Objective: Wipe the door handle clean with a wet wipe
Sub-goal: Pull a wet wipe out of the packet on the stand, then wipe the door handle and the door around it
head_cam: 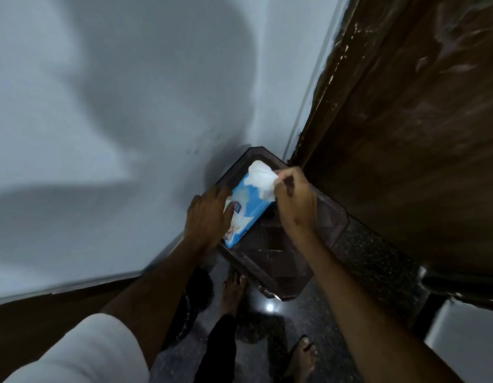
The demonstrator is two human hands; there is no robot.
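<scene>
1. My left hand (209, 217) presses the wipe pack (246, 208) flat on the small tabletop (289, 275).
2. My right hand (295, 200) has a pinching grip on a wet wipe (262, 179), half out.
3. Pulling fast could tear it or drag extras.
4. The door handle is out of view.

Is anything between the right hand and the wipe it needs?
No. The right hand already pinches the white wipe at the top of the blue pack, which the left hand steadies. The door handle is not in view.
</scene>
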